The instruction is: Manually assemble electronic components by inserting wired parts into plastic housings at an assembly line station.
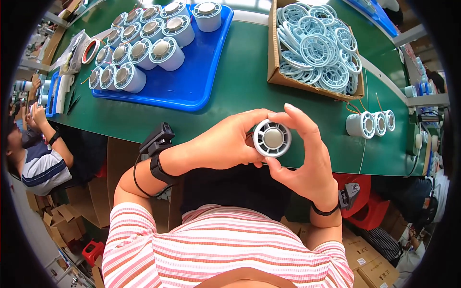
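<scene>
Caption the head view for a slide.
Left hand holding a round spoked part, right hand curved around it, green workbench beyond.

Small red stool (pixel 92 252), brown cardboard boxes (pixel 378 273), co-worker (pixel 46 166) at far left

The held cylinder (pixel 273 138) has a white rim, black gaps and a silver-grey centre. The table (pixel 245 72) is green, the tray (pixel 192 93) bright blue, the rings (pixel 317 50) pale blue, the shirt (pixel 221 240) striped pink, white and brown.
</scene>
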A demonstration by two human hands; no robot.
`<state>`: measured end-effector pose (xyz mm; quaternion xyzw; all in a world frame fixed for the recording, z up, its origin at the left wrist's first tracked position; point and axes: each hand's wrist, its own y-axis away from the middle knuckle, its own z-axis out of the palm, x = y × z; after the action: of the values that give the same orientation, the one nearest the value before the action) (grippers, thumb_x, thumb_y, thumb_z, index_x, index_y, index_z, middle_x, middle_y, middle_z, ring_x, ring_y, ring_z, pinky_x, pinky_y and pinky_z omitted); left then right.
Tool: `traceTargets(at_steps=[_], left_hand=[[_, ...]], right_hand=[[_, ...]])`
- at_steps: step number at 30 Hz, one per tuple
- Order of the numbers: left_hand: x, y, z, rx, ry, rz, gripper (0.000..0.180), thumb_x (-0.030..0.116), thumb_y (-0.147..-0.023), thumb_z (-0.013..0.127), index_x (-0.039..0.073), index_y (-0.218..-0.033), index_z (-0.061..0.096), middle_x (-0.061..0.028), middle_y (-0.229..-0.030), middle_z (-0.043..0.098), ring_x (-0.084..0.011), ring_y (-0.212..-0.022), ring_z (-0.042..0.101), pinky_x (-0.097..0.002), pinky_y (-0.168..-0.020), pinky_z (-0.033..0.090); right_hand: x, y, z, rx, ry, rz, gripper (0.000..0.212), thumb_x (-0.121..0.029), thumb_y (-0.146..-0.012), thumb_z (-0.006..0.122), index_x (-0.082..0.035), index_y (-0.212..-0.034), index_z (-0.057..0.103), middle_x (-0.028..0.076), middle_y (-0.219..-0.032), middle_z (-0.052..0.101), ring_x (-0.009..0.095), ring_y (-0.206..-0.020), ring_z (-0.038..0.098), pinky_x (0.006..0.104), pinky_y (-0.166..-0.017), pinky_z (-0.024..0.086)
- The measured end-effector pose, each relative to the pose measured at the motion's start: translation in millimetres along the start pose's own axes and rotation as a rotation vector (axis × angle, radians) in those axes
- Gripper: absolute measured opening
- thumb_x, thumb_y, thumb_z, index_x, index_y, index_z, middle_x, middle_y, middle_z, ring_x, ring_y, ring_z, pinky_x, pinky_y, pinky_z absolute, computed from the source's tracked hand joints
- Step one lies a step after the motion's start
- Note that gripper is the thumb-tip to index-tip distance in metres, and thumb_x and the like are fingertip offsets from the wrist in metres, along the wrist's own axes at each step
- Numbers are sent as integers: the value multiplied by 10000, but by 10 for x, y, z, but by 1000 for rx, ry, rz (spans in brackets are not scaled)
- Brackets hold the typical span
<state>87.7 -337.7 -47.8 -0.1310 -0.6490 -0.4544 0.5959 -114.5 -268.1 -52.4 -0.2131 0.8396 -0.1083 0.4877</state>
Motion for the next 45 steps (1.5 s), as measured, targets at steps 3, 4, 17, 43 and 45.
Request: traceTargets(at_steps=[3, 4, 17, 43, 45], left_hand=[[-108, -69, -36, -62, -24, 223, 627, 42, -863, 790, 45, -1426, 514, -83, -1218, 634, -160, -999, 696, -315, -842, 580], [-118, -71, -41, -60, -20, 220, 627, 42, -863, 790, 45, -1426, 514, -83, -1218, 634, -160, -999, 696, -315, -842, 580], [-23, -80, -292, -286, 348, -104, 631, 54, -954, 721, 39, -1523, 446, -76, -1347, 611, -154, -1199, 619, -314, -967, 580], [-302, 23, 152, 239, -150, 455, 312, 82, -1047, 576, -23, -1340, 597, -105, -1276, 570, -186, -998, 720, -253, -787, 592], [-330, 40, 145, 236, -144, 459, 299, 75, -1045, 576, -23, -1326, 606, -106, -1276, 574, -181, -999, 719, -250, -789, 591]], right_hand=[[11, 13, -21, -35, -16, 33, 829, 35, -686, 810, -19, -1437, 463, 145, -1304, 650, 267, -1221, 639, 394, -1087, 475], [10, 24, -29, -38, -25, 51, 810, 34, -685, 812, -20, -1420, 474, 146, -1303, 651, 269, -1220, 640, 390, -1090, 473], [53, -41, -159, -140, 124, 22, 740, -65, -683, 843, -77, -1350, 522, 66, -1274, 679, 268, -1162, 672, 580, -1163, 350], [607, 469, -965, 428, 1098, 293, 614, -299, -781, 840, -198, -1358, 655, 116, -1501, 519, 427, -1381, 424, 601, -1195, 210], [741, 501, -1080, 436, 1103, 297, 609, -315, -790, 832, -199, -1361, 652, 124, -1513, 515, 430, -1382, 425, 605, -1196, 207]])
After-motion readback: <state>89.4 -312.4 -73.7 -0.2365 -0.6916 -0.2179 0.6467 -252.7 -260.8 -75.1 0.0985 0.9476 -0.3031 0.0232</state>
